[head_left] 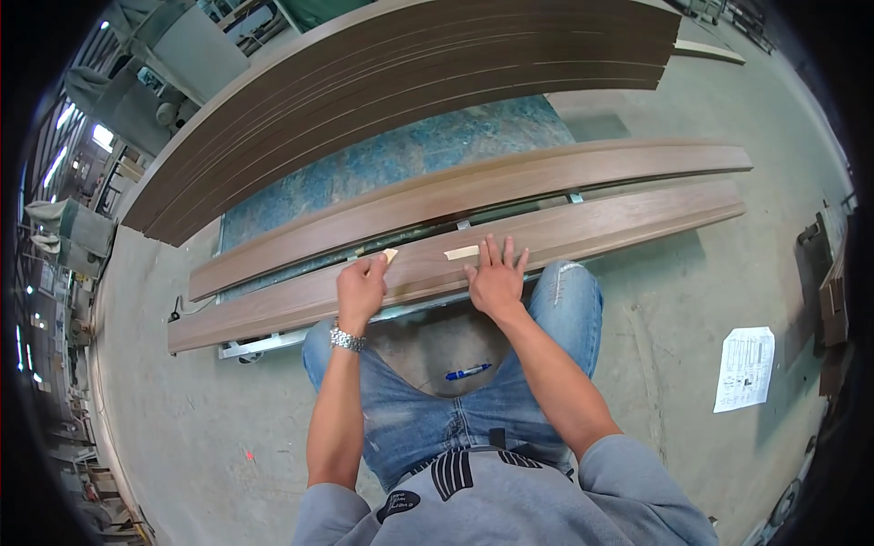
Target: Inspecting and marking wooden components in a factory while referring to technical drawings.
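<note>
A long brown wood-grain board [619, 217] lies across in front of my knees. My left hand [361, 289], with a metal watch on its wrist, is closed at the board's near side and pinches a small pale yellow piece [391, 256]. What the piece is made of I cannot tell. Fingers spread, my right hand [498, 280] rests flat on the board. Beside its fingertips a pale yellow strip [461, 254] lies on the wood. A second brown board [510, 173] runs parallel just beyond, with a narrow gap between the two.
Behind the boards, a tall stack of brown panels [428, 64] stands on a blue mottled sheet [410, 146]. A blue marker [469, 372] lies on the floor between my legs. To the right is a printed paper sheet [745, 369]. Machinery [77, 232] stands far left.
</note>
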`<action>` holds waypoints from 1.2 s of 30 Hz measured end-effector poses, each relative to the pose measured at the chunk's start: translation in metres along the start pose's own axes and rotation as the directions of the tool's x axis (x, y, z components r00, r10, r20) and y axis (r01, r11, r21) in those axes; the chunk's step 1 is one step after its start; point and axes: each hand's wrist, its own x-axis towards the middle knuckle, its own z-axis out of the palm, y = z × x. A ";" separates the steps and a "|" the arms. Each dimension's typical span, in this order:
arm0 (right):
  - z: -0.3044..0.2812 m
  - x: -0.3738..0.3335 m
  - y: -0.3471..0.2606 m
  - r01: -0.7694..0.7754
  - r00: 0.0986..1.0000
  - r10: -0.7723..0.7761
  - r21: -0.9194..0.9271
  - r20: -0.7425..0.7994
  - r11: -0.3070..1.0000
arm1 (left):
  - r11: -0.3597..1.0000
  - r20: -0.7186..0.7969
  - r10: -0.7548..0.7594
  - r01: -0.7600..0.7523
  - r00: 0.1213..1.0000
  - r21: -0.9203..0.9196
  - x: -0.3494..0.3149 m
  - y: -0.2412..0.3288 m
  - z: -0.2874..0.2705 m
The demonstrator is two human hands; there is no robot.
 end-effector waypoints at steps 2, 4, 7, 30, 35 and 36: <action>0.005 -0.004 0.009 0.101 0.994 -0.099 0.039 -0.048 0.994 | 0.951 0.144 -0.115 0.151 0.983 -0.269 -0.002 0.017 0.016; 0.005 -0.013 0.003 0.241 0.969 -0.233 0.105 -0.082 0.965 | 0.945 0.212 0.018 0.053 0.977 -0.324 0.002 0.021 0.024; -0.013 0.003 -0.006 -0.093 0.994 0.084 0.120 0.077 0.988 | 0.923 0.305 0.126 0.001 0.944 -0.384 0.005 0.026 0.030; -0.032 0.159 -0.014 -0.137 0.975 0.224 0.767 -0.009 0.627 | 0.861 0.227 0.237 -0.313 0.945 0.401 0.138 0.081 0.058; -0.013 0.184 -0.011 -0.310 0.928 0.368 0.435 -0.054 0.846 | 0.707 0.207 0.253 -0.327 0.945 0.627 0.163 0.080 0.104; -0.008 0.184 -0.011 -0.309 0.927 0.370 0.436 -0.062 0.845 | 0.706 0.205 0.260 -0.331 0.943 0.626 0.169 0.083 0.110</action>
